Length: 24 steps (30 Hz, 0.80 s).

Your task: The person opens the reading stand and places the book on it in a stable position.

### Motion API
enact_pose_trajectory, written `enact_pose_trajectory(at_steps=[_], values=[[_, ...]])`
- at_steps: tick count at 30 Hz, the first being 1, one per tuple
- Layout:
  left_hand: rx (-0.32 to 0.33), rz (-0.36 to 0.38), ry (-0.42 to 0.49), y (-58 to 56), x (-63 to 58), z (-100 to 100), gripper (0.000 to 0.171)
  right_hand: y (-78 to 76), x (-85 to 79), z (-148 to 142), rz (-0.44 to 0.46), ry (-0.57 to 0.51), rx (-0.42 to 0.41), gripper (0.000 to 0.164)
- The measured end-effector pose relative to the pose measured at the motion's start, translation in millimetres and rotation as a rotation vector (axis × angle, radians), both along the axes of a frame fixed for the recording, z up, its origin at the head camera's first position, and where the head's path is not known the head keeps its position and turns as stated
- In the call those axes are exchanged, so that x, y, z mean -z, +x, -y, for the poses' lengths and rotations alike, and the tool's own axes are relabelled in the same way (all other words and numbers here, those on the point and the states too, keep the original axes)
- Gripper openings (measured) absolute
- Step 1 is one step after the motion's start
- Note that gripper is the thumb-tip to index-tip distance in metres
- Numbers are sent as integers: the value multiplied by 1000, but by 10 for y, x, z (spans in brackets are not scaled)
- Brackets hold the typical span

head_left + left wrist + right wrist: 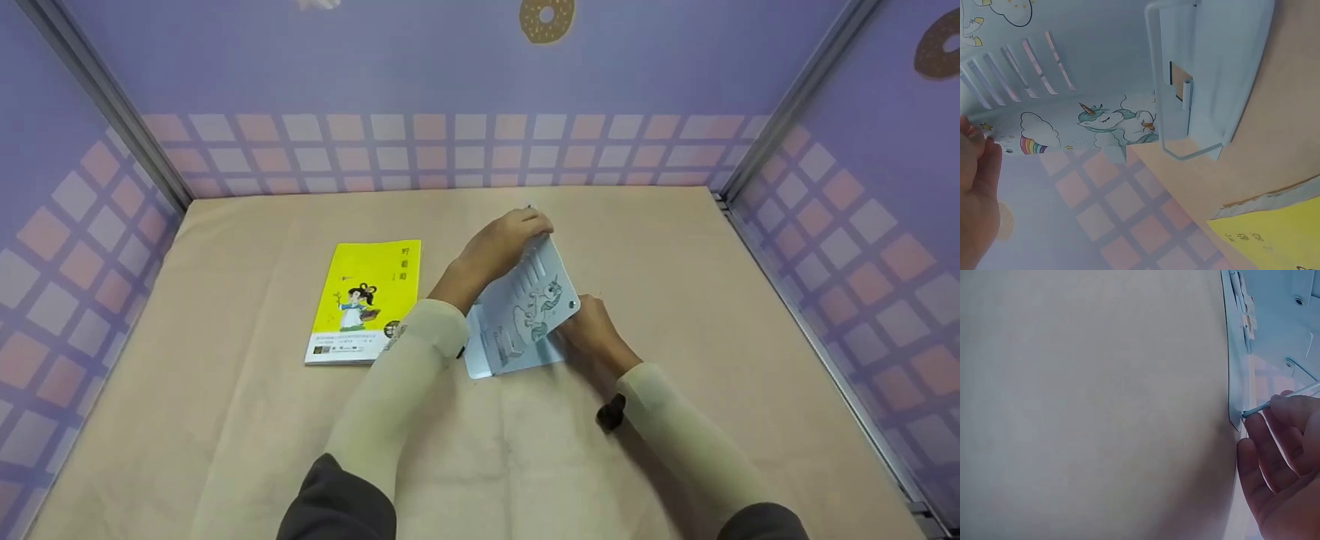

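A pale blue folding book stand (536, 307) with unicorn prints and slots is held tilted over the table, its flat base plate (480, 366) low beneath the raised panel. My left hand (504, 241) grips the panel's upper edge. In the left wrist view, that hand (979, 197) has its fingers at the panel's end, near a printed rainbow, and a bent wire frame (1156, 73) shows on the stand. Behind the panel is my right hand (594, 330), partly hidden by it. The right wrist view shows this hand (1286, 467) pinching a thin metal rod (1264, 406) between thumb and fingers.
To the left of the stand lies a yellow book (367, 296) with a cartoon girl on its cover. A beige cloth (247, 435) covers the table. Purple walls with pink and white checks (472, 150) stand at the back and both sides.
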<state>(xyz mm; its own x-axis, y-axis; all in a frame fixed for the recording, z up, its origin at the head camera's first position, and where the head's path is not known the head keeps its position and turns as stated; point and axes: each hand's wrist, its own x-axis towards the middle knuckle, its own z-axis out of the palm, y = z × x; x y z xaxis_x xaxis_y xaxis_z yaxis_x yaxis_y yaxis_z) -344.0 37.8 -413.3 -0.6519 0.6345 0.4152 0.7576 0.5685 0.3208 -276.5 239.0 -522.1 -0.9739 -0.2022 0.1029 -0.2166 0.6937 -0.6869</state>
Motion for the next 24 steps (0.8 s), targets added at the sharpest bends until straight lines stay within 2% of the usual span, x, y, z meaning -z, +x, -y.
enact_pose_trajectory(at_steps=[8, 13, 20, 24], values=[[5, -21, -31, 23, 53, -20, 33, 5, 22, 10, 17, -96, -20, 24], [-10, -29, -35, 32, 82, -23, 34, 16, 3, 10, 55, -109, -17, 26], [-43, -14, -105, 78, 142, -14, 45, 39, -17, -12, 26, -57, -15, 24], [-43, -11, -107, 87, 188, -10, 49, 48, -4, -24, 47, -68, -19, 27]])
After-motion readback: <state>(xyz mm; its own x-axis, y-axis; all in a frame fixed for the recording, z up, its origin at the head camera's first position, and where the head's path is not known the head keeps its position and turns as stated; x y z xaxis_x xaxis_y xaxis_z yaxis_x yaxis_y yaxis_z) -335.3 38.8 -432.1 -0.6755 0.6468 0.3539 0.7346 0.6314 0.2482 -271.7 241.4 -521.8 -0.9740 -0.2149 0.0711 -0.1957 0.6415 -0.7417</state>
